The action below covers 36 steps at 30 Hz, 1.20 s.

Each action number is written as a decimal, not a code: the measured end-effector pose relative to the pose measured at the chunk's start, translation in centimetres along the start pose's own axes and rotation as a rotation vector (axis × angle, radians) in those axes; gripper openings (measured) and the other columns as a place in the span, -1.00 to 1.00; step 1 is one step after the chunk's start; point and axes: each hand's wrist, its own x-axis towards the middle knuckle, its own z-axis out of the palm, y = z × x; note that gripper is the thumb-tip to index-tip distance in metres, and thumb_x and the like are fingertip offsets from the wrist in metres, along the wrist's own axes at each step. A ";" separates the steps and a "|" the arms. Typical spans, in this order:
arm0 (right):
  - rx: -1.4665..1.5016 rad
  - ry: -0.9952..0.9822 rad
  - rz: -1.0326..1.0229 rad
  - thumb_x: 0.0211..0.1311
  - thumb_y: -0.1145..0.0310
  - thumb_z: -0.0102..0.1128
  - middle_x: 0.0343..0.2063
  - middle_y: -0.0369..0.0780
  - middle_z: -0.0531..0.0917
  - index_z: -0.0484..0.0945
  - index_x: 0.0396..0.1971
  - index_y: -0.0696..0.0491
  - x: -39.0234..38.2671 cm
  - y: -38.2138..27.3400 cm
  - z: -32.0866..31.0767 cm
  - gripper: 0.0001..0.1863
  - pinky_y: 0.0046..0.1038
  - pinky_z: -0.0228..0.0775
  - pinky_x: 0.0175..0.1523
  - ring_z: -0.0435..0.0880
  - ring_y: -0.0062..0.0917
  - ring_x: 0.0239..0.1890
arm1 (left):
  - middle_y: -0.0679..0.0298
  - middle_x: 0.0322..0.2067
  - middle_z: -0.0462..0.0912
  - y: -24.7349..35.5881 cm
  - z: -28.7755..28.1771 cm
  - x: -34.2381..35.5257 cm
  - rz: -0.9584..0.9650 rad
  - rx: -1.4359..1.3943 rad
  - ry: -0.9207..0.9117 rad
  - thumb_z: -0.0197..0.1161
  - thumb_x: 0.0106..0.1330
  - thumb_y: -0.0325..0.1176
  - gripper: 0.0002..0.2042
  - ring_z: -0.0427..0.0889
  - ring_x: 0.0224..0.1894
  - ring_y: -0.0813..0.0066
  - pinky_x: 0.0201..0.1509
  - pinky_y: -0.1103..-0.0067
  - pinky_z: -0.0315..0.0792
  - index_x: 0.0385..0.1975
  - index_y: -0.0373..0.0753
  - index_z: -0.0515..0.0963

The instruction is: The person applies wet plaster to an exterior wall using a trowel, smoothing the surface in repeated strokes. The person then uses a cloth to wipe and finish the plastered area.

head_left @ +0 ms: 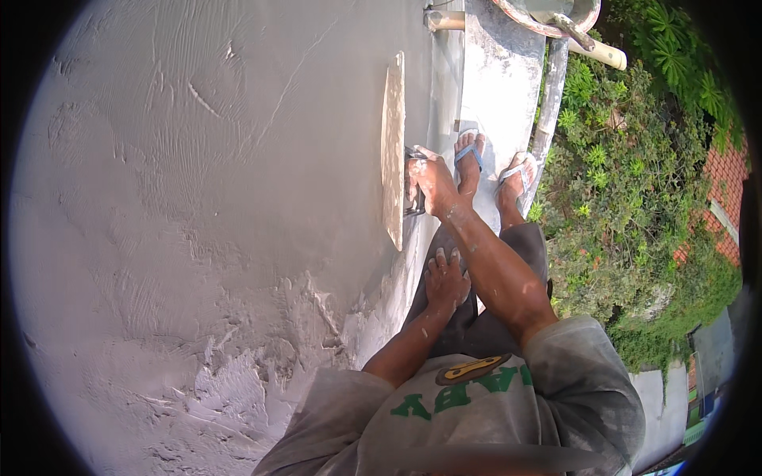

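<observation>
My right hand [433, 181] is wrapped round the dark handle of a long plastering float [394, 151], its fingers closed. The float's pale, mortar-caked blade stands edge-on to me and lies close against a wall [238, 159] covered in wet grey plaster. Whether the whole blade touches the wall, I cannot tell. My left hand [447, 279] rests on my dark trousers at the thigh, fingers stretched out, holding nothing. Specks of plaster cling to both hands and forearms. The plaster looks smoother beside the float, and rough and lumpy toward the lower left.
My sandalled feet stand on a narrow, whitish plank [500, 87]. A bucket [548, 17] containing a tool-like object sits at the plank's far end. A pole [552, 111] runs along its right side, and a pipe [597, 54] juts out. Green bushes [627, 190] and a tiled roof [724, 198] lie beyond.
</observation>
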 end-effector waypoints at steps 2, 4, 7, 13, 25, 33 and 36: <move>-0.119 -0.023 -0.062 0.08 0.57 0.08 -0.64 -0.31 0.41 0.44 -0.11 0.22 -2.3 -0.7 3.3 -0.68 -0.52 0.26 -0.62 0.34 -0.60 -0.72 | -0.04 0.36 0.09 -0.7 0.7 -0.2 0.030 -0.080 0.032 0.12 0.31 0.10 -0.35 0.13 0.36 -0.07 0.38 0.11 0.08 0.33 -0.10 0.24; -0.315 0.008 -0.140 0.10 0.59 0.07 -0.65 -0.31 0.38 0.42 -0.28 0.16 -7.0 -1.7 6.8 -0.84 -0.60 0.27 -0.53 0.32 -0.67 -0.66 | -0.03 0.36 0.12 -0.5 1.4 -0.2 0.143 -0.084 0.276 0.13 0.29 0.11 -0.33 0.13 0.36 -0.08 0.38 0.11 0.09 0.32 -0.13 0.25; -0.523 -0.108 -0.244 0.09 0.64 0.07 -0.55 -0.29 0.43 0.44 -0.24 0.16 -14.5 -1.9 9.8 -0.80 -0.62 0.31 -0.32 0.37 -0.71 -0.43 | -0.07 0.34 0.15 0.1 1.4 -0.2 0.019 -0.059 0.176 0.14 0.28 0.13 -0.31 0.16 0.36 -0.04 0.38 0.11 0.11 0.32 -0.15 0.24; -0.543 0.001 -0.308 0.05 0.58 0.13 -0.60 -0.35 0.47 0.49 -0.25 0.18 -9.1 -4.8 4.5 -0.79 -0.62 0.23 -0.47 0.37 -0.75 -0.56 | -0.01 0.32 0.21 -0.2 -1.2 0.2 0.111 0.057 0.132 0.11 0.30 0.15 -0.32 0.23 0.31 -0.04 0.37 0.16 0.14 0.32 -0.13 0.25; -0.397 -0.091 -0.375 0.06 0.43 0.15 -0.71 -0.33 0.43 0.50 -0.44 0.13 7.0 -6.7 -0.5 -0.90 -0.55 0.24 -0.60 0.38 -0.68 -0.72 | -0.10 0.30 0.18 0.1 -0.1 -0.7 -0.012 -0.020 0.017 0.05 0.34 0.15 -0.35 0.25 0.28 -0.08 0.30 0.16 0.20 0.30 -0.15 0.27; -0.461 -0.384 -0.246 -0.19 0.64 0.18 -0.60 -0.13 0.48 0.45 -0.31 0.21 -13.6 3.0 4.7 -0.69 -0.41 0.32 -0.41 0.49 -0.45 -0.54 | -0.01 0.36 0.12 0.1 0.3 -0.5 -0.061 0.025 -0.031 0.04 0.32 0.19 -0.31 0.11 0.39 0.01 0.39 0.16 0.10 0.35 -0.08 0.19; -0.797 -0.553 -0.562 -0.23 0.64 0.27 -0.42 -0.10 0.62 0.50 -0.29 0.22 -18.2 3.5 7.1 -0.64 -0.46 0.43 -0.17 0.63 -0.48 -0.31 | 0.04 0.36 0.13 0.4 -0.5 -0.5 -0.051 -0.042 0.027 0.05 0.33 0.17 -0.33 0.10 0.40 0.02 0.38 0.15 0.11 0.34 -0.07 0.21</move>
